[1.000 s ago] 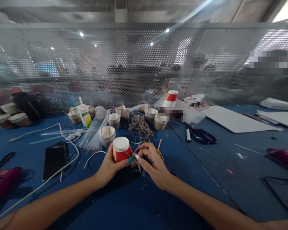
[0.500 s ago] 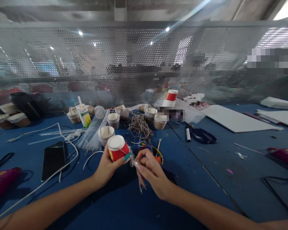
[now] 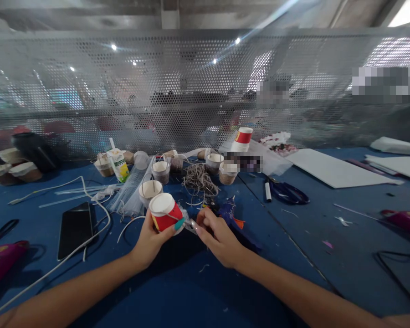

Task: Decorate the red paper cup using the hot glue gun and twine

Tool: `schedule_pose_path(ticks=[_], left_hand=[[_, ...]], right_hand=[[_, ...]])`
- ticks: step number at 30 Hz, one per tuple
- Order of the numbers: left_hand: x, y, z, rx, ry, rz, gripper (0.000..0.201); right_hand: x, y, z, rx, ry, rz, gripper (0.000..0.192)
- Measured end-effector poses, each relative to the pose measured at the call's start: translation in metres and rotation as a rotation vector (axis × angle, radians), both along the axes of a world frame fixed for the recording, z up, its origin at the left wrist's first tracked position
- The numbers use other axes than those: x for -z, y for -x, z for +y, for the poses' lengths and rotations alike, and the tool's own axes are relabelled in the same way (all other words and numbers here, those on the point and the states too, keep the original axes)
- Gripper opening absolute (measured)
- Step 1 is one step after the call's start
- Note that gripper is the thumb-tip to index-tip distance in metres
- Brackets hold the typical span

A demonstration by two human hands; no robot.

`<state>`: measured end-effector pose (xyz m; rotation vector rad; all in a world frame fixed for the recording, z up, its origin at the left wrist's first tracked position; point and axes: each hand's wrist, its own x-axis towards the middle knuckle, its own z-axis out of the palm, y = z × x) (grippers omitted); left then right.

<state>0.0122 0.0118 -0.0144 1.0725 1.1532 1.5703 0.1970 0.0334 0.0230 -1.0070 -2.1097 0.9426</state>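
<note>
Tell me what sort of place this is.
Probably a handicraft workbench in a workshop. The left hand holds a red paper cup upside down, a glue gun lies by the right hand, and a tangle of twine and scissors sit behind.

The right hand hides what its fingers pinch.

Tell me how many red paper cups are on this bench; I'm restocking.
2. One red cup is tilted in the left hand, by the right hand. The other, a red-and-white cup stack, stands at the mesh. More may be hidden in the clutter.
</note>
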Motion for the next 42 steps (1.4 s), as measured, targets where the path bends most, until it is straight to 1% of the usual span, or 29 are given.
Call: schedule_pose_path(ticks=[2, 5, 8, 12, 15, 18, 20, 22, 24, 25, 26, 30, 31, 33, 35, 36, 39, 42], left_hand=[[0.000, 0.000, 0.000, 0.016, 0.006, -0.001, 0.053], [-0.001, -0.001, 0.000, 0.045, 0.018, -0.011, 0.052], [-0.003, -0.002, 0.001, 0.050, 0.024, -0.009, 0.052], [-0.003, -0.003, 0.002, 0.049, 0.018, -0.001, 0.051], [-0.003, -0.003, 0.002, 0.067, 0.025, -0.036, 0.055], [-0.003, -0.003, 0.002, 0.096, 0.035, -0.056, 0.061], [-0.002, -0.003, 0.002, 0.112, 0.034, -0.052, 0.063], [-0.001, -0.002, 0.002, 0.107, 0.026, -0.053, 0.064], [0.001, -0.001, 0.002, 0.088, 0.017, -0.059, 0.065], [0.002, 0.000, 0.002, 0.078, 0.015, -0.062, 0.064], [0.002, 0.000, 0.002, 0.065, 0.013, -0.065, 0.064], [0.002, 0.000, 0.001, 0.011, 0.011, -0.085, 0.059], [0.001, 0.000, 0.000, -0.002, 0.007, -0.091, 0.059], [0.000, -0.001, -0.001, -0.033, -0.007, -0.098, 0.061], [-0.001, -0.001, -0.001, -0.061, -0.022, -0.096, 0.064], [-0.001, -0.001, -0.001, -0.066, -0.028, -0.093, 0.064], [0.000, 0.000, -0.001, -0.062, -0.034, -0.098, 0.065], [-0.001, -0.001, -0.001, -0.021, -0.019, -0.129, 0.064]], right_hand=[[0.000, 0.000, 0.001, -0.037, 0.034, 0.064, 0.016], [0.001, 0.000, 0.001, -0.098, 0.137, 0.187, 0.026], [-0.002, 0.000, 0.001, -0.130, 0.196, 0.246, 0.030], [-0.012, -0.002, -0.001, -0.121, 0.232, 0.311, 0.027], [-0.020, -0.005, -0.004, -0.134, 0.261, 0.359, 0.027], [-0.026, -0.008, -0.003, -0.144, 0.244, 0.397, 0.032], [-0.029, -0.009, -0.001, -0.125, 0.208, 0.406, 0.034], [-0.033, -0.012, 0.004, -0.072, 0.142, 0.347, 0.031], [-0.038, -0.015, 0.009, -0.010, 0.081, 0.232, 0.029], [-0.042, -0.018, 0.011, -0.001, 0.076, 0.170, 0.028], [-0.045, -0.020, 0.012, -0.007, 0.090, 0.111, 0.028], [-0.056, -0.035, 0.013, -0.118, 0.207, -0.093, 0.036], [-0.056, -0.039, 0.012, -0.136, 0.218, -0.138, 0.034], [-0.057, -0.046, 0.012, -0.151, 0.224, -0.209, 0.024], [-0.056, -0.052, 0.013, -0.123, 0.213, -0.243, 0.014], [-0.057, -0.054, 0.013, -0.099, 0.204, -0.244, 0.014], [-0.062, -0.056, 0.011, -0.074, 0.217, -0.207, 0.027], [-0.075, -0.052, 0.004, -0.119, 0.271, -0.124, 0.030]])
